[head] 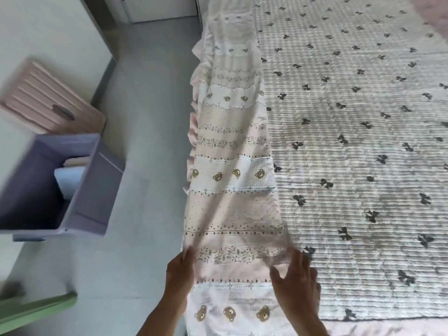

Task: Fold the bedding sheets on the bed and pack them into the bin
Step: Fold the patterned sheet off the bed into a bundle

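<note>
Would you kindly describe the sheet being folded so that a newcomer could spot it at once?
Start at the bed, covered by a ribbed white quilt with dark bows. Along its left edge lies a long narrow sheet, with the left hand and right hand at its near end. Unlike the quilt, it has pink and white bands with little brown bear faces.

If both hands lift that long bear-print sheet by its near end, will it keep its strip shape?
Probably not: the bear-print sheet looks thin and floppy, rippling along its ruffled left edge. Held by the left hand and right hand, it would likely sag and unfold.
</note>
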Tool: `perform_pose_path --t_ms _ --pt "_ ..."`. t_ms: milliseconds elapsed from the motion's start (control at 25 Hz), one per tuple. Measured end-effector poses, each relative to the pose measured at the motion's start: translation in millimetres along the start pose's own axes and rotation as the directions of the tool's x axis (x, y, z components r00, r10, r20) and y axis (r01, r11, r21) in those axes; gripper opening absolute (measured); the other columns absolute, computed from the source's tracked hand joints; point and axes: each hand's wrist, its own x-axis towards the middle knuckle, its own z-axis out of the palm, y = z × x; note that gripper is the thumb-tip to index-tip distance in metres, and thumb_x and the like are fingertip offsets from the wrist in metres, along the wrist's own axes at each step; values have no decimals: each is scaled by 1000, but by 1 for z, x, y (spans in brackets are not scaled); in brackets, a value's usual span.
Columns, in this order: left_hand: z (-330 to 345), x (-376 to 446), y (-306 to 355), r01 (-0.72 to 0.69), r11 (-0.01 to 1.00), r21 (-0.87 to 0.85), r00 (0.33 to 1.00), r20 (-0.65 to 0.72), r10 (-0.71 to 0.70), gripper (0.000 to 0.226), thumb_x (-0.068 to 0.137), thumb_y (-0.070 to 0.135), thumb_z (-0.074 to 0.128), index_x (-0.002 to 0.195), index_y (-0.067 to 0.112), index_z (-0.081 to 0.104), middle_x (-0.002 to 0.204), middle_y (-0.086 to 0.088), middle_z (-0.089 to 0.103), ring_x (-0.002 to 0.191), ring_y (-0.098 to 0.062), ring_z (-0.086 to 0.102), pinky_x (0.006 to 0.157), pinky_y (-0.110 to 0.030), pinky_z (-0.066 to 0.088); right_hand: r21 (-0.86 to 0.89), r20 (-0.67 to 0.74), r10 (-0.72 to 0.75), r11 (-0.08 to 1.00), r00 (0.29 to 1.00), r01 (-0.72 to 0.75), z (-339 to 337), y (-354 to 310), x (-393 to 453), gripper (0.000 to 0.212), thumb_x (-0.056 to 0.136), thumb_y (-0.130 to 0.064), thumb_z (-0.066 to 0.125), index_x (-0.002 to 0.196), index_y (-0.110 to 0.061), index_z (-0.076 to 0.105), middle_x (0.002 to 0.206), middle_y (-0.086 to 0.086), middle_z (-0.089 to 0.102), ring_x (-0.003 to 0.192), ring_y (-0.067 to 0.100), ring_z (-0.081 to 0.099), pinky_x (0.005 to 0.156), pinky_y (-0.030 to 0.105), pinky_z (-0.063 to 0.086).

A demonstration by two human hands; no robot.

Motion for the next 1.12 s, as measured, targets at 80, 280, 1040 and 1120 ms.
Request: perform_pose_path --t_ms 80,280,1040,1120 --pt "-2 -4 -11 -16 1000 1 1000 16 16 44 101 39 47 71 8 52 66 -9 44 57 -17 38 48 -25 30 102 51 76 991 996 -81 -4 16 14 40 88 -46 63 121 -25 54 121 3 58 104 29 57 77 32 42" --pt "-5 -15 -36 -68 998 -10 997 -23 68 36 101 34 49 73 15 63 64 0 57 58 -13 50 52 -23 36 372 73 164 911 984 -180 -1 40 4 25 98 -33 54 77 -24 64 73 2 66 73 26 62 66 33 47" --pt "-17 -50 -88 159 962 224 833 492 -252 21 78 26 82 90 12 71 80 2 76 71 -9 72 62 -20 54 412 441 70 870 895 -271 8 98 -23 17 94 -29 64 98 -14 70 81 3 74 77 20 68 70 39 54" --pt "-22 -55 -106 142 902 408 877 370 -306 21 74 37 75 83 20 69 83 1 75 75 -12 72 67 -25 57 289 422 140 916 896 -279 10 103 -34 21 91 -39 66 100 -20 68 84 -3 71 83 20 67 73 32 51"
